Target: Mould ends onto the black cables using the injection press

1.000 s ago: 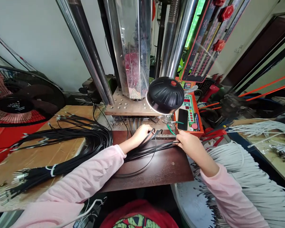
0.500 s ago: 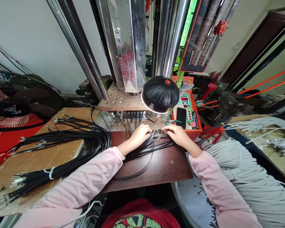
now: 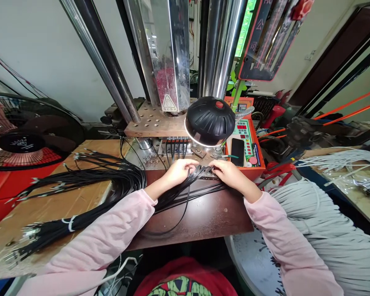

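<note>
Several black cables (image 3: 189,181) run between my two hands just in front of the press. My left hand (image 3: 181,170) is closed on them at the left, fingers pinched near the lamp. At the right my right hand (image 3: 223,170) pinches the same cables near their ends. Other black cables lie on the brown board (image 3: 200,216) beneath. Behind my hands, more black cables hang from the metal fixture (image 3: 176,147) under the press plate (image 3: 156,124). A black round lamp (image 3: 210,121) hides part of the press.
On the left wooden table (image 3: 89,201) lie a tied cable bundle (image 3: 52,230) and loose cables. A fan (image 3: 23,142) stands far left. Right of the lamp is an orange control box (image 3: 248,137) with a phone (image 3: 237,152). White cables (image 3: 323,230) and a white tub (image 3: 249,255) are at right.
My left hand has moved slightly left. The cables between my hands are now gathered closer together. The camera view has shifted a little.
</note>
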A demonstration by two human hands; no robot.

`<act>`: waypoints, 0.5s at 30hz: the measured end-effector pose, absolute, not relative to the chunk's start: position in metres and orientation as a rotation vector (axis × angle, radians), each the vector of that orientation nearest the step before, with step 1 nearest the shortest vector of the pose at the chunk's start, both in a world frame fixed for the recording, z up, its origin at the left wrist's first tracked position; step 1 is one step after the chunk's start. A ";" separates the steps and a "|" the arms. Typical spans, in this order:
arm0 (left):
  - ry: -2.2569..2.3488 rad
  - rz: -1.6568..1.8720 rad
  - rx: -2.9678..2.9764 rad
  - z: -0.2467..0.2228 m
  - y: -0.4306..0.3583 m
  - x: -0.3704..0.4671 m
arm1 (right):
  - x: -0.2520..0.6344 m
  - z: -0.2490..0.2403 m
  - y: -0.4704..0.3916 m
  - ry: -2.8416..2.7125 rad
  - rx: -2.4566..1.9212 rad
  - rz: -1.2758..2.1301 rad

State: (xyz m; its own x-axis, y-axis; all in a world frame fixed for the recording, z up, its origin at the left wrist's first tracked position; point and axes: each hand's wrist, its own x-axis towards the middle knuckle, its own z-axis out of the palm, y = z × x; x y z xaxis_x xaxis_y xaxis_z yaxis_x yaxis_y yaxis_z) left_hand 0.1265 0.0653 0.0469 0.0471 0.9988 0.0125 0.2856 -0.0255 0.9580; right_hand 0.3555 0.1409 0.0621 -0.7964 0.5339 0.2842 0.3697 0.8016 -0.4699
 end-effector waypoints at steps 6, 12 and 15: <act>1.469 0.976 1.715 0.050 0.074 0.123 | 0.353 0.062 0.134 -2.650 -0.730 0.492; 1.513 0.881 1.960 0.057 0.082 0.120 | 0.354 0.046 0.128 -2.648 -0.744 0.410; 1.472 0.879 1.966 0.056 0.083 0.119 | 0.357 0.048 0.127 -2.580 -0.764 0.522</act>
State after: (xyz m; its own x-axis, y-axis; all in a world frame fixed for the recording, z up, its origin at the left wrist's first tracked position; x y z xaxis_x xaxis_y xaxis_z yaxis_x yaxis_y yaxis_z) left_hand 0.1193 0.0833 0.0561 0.1959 0.9628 0.1861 0.6205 -0.2686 0.7368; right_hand 0.3571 0.1269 0.0476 -0.7715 0.5782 0.2654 0.4295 0.7811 -0.4532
